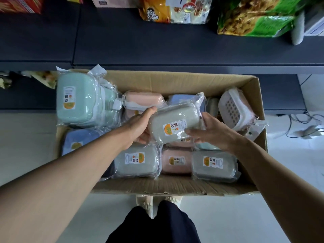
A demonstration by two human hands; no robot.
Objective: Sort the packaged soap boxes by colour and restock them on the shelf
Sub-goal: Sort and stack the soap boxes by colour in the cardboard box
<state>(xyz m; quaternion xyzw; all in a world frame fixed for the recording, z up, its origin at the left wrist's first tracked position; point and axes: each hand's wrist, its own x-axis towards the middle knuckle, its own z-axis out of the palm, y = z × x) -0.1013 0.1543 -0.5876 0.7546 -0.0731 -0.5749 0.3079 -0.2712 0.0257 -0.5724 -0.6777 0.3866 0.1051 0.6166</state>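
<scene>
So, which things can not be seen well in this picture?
- Head view: the lower soap boxes in the cardboard box, covered by those on top.
- The held grey soap box: label print too small to read.
- Snack bags on the shelf: cut off by the top edge.

Soft, even daylight fills the scene, with white glare on the plastic wrap of the green soap box (74, 100), slight motion blur on the snack bags (254, 16) above, and wide-angle bending toward the edges.
</scene>
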